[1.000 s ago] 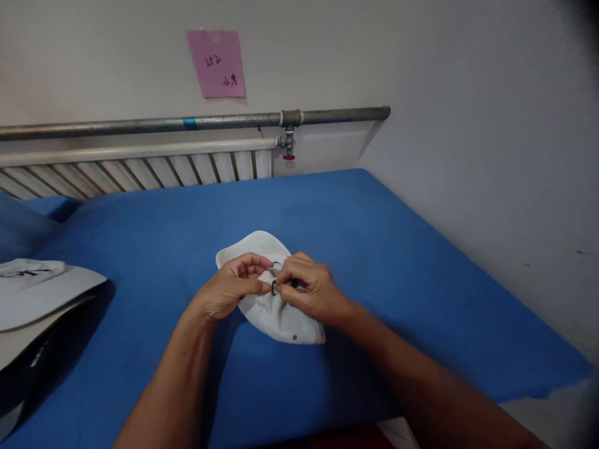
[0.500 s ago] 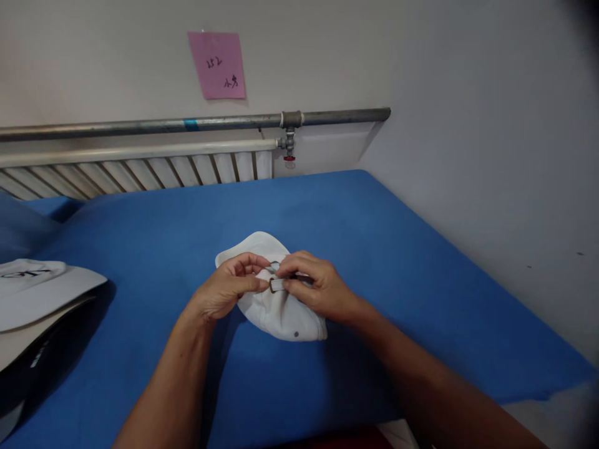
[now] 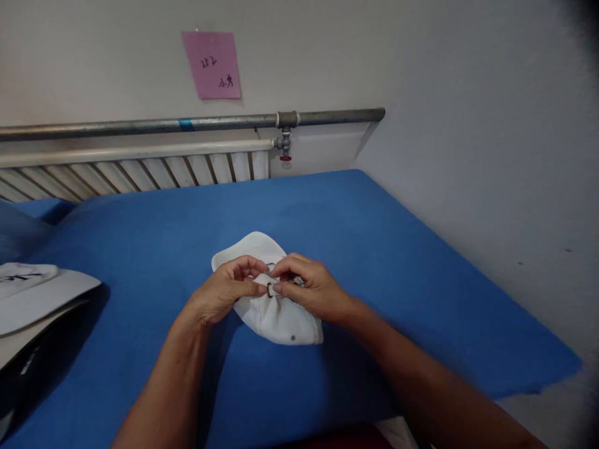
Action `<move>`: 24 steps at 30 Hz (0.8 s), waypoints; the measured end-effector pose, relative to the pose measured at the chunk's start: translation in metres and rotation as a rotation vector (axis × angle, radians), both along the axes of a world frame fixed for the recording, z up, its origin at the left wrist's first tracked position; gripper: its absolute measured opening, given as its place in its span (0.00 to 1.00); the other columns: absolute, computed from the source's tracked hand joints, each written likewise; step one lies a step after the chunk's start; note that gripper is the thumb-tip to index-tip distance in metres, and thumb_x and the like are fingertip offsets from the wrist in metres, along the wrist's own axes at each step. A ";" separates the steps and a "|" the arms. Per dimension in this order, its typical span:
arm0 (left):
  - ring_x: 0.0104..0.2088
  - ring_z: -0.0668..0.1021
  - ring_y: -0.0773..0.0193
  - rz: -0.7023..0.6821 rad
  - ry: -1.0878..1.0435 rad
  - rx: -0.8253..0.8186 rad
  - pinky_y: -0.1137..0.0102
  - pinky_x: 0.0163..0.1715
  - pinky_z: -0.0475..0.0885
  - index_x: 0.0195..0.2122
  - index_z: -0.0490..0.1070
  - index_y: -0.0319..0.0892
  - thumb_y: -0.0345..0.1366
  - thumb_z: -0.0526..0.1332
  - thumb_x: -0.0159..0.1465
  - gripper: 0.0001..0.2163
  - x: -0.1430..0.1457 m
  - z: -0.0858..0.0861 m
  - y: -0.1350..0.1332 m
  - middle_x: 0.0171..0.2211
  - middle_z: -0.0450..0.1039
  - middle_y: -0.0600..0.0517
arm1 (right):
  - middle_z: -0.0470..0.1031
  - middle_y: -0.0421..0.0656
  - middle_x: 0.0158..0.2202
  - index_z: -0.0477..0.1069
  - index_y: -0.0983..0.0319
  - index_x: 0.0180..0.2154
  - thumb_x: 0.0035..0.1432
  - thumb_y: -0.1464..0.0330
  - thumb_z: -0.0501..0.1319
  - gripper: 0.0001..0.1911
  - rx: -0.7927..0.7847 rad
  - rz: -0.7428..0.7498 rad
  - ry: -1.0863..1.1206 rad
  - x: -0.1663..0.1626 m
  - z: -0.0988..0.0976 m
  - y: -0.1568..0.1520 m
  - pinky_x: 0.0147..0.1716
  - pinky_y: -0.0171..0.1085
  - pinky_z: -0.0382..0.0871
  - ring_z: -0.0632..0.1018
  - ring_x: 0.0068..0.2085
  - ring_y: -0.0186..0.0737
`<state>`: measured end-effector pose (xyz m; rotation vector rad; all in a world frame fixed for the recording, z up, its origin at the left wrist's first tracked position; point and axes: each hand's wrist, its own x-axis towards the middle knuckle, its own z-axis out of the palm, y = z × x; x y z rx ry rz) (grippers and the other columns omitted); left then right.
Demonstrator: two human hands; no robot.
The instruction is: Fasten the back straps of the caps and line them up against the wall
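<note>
A white baseball cap (image 3: pixel 285 321) lies on the blue cover, its brim pointing away to the upper left and its back strap facing me. My left hand (image 3: pixel 229 288) pinches the cap's back edge beside a small brownish buckle (image 3: pixel 269 290). From the other side, my right hand (image 3: pixel 316 285) grips the short white strap (image 3: pixel 274 290) that runs through this buckle, thumb and fingertips pressed together. The fingers of both hands hide part of the strap and the back opening.
Stacked caps (image 3: pixel 47 293), white on top with darker ones below, sit at the left. Blue cloth (image 3: pixel 163 249) covers the surface. Behind it are a radiator (image 3: pixel 154 171), a metal pipe (image 3: pixel 224 123) with a red-handled valve (image 3: pixel 286 158), and a pink note (image 3: pixel 213 65) on the wall.
My right hand has shifted slightly left, its fingers closer to the buckle. A dark strip seen earlier between its fingers no longer shows. The view has turned a little.
</note>
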<state>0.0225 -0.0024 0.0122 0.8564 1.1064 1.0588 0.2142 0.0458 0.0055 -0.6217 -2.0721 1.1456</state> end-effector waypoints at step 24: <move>0.28 0.75 0.71 -0.104 0.029 0.042 0.74 0.33 0.68 0.36 0.73 0.39 0.26 0.72 0.47 0.15 -0.005 -0.004 -0.002 0.27 0.74 0.56 | 0.75 0.39 0.30 0.74 0.63 0.30 0.52 0.68 0.66 0.04 -0.287 0.025 -0.194 0.001 0.007 -0.001 0.31 0.32 0.65 0.73 0.32 0.34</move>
